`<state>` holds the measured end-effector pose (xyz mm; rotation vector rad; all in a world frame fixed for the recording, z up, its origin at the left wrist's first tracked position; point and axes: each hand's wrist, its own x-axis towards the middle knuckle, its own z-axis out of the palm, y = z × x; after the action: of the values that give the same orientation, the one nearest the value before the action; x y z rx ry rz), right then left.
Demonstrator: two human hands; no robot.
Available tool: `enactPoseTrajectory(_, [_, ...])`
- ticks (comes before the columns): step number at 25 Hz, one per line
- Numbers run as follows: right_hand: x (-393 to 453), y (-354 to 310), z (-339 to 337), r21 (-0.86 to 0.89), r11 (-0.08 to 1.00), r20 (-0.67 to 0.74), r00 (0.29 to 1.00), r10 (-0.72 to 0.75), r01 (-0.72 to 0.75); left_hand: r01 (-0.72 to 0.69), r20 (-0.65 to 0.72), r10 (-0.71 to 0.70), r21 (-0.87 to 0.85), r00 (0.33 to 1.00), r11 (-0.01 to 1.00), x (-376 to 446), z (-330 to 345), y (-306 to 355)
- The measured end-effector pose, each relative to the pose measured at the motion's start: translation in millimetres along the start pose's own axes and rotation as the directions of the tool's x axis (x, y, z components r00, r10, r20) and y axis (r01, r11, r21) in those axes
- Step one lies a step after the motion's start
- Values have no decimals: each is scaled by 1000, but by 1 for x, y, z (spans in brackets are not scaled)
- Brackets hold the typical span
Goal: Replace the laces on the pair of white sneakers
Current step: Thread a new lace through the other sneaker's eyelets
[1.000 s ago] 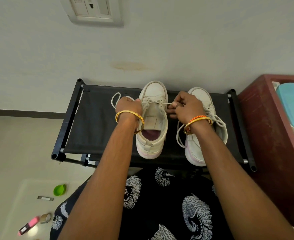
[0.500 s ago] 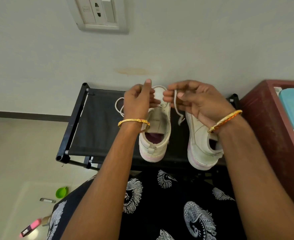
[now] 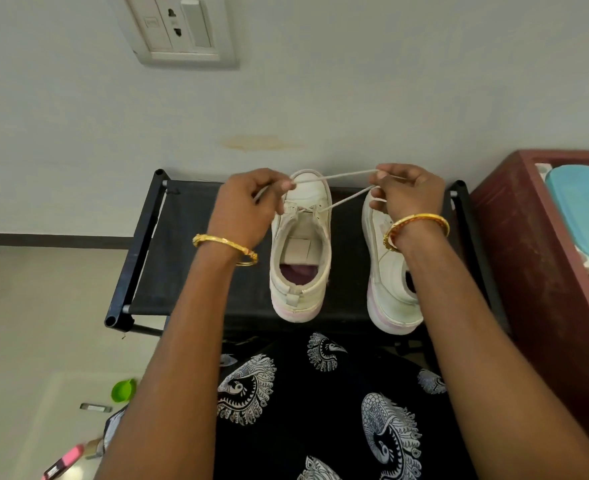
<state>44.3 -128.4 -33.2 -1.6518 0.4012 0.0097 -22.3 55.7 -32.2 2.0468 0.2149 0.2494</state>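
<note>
Head: lace (image 3: 334,176) newly taut between hands.

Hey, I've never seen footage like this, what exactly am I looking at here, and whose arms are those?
There is no machine here. A camera worn on a person's head looks down at their own two arms. On a black fabric rack against the wall stand two white sneakers. The left hand and right hand each pinch part of a white lace, stretched between them and threaded through the front eyelets of the left sneaker. The right sneaker stands beside it, partly hidden by the right wrist. A maroon cabinet stands on the right.
</note>
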Motion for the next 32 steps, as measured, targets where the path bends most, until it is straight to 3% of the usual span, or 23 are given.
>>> enactPoseTrajectory(2, [1, 2, 2, -36, 999, -38, 999, 22, -23, -14, -81, 31, 200, 996, 980, -2, -8, -14])
enactPoseTrajectory(4, [-1, 2, 4, -70, 997, -68, 997, 19, -24, 35, -207, 12, 222, 978, 974, -3, -13, -23])
enactPoseTrajectory(9, [-4, 4, 7, -165, 985, -111, 992, -66, 47, 101, -352, -68, 78, 934, 992, 0, -9, -26])
enactPoseTrajectory(13, [0, 9, 7, -191, 975, -129, 982, -139, 113, 109, -494, -126, -64, 860, 992, 1, -8, -18])
enactPoseTrajectory(15, [-4, 10, 7, -388, 872, -131, 919, -372, 298, 129, -474, -153, -83, 867, 988, 1, -6, -16])
enactPoseTrajectory(17, [-11, 9, 8, -575, 636, -12, 772, -635, 515, 122, -414, -138, -66, 900, 990, 2, 0, -13])
enactPoseTrajectory(19, [-26, 5, 16, -584, 468, 185, 670, -719, 663, 88, -313, -95, -37, 945, 995, 2, 7, -8])
enactPoseTrajectory(22, [-45, 12, 34, -491, 314, 472, 552, -687, 812, 32, -136, -54, -157, 989, 987, -2, 17, 5])
enactPoseTrajectory(24, [-46, 12, 38, -446, 344, 510, 551, -661, 826, 47, -110, -77, -254, 991, 966, -2, 19, 6])
enactPoseTrajectory(26, [-42, 8, 35, -390, 484, 519, 621, -587, 784, 99, -88, -130, -293, 988, 951, -1, 19, 5])
enactPoseTrajectory(28, [-38, 7, 32, -373, 533, 520, 647, -558, 760, 144, -60, -168, -292, 984, 945, -1, 18, 5])
enactPoseTrajectory(30, [-36, 11, 31, -381, 542, 475, 662, -580, 749, 185, -48, -199, -207, 979, 961, -1, 19, 5])
enactPoseTrajectory(32, [-31, 18, 33, -428, 553, 451, 699, -555, 715, 242, 9, -242, 5, 970, 970, -2, 18, 4])
